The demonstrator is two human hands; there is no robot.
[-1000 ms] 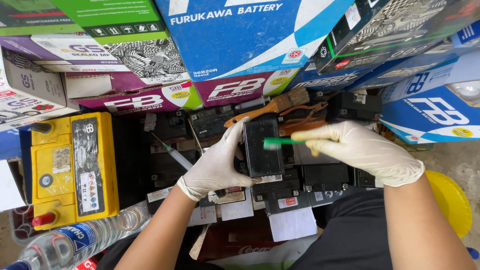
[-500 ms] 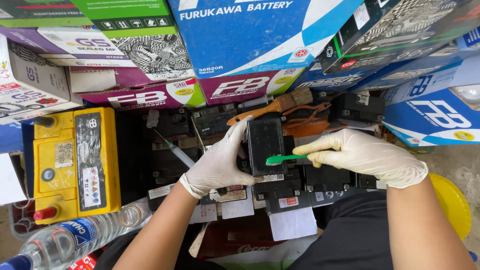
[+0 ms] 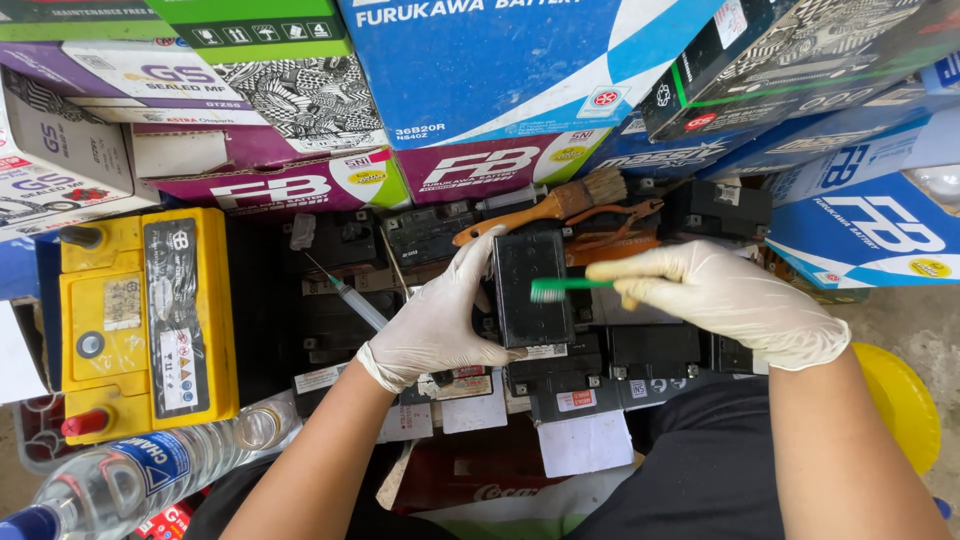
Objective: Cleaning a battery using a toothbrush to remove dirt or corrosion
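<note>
Black small battery (image 3: 531, 287) sits gripped by the left hand (image 3: 438, 322); at three o'clock, the right hand (image 3: 715, 298) pinches a green toothbrush (image 3: 568, 288) against its crowded right edge.

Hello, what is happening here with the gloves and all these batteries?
A person in white gloves works over a row of small black batteries. The left hand holds one small black battery upright, and the right hand presses the bristles of a green toothbrush against its face. A paintbrush and a syringe lie on the other batteries, a yellow battery sits to the left, and stacked boxes stand behind.
</note>
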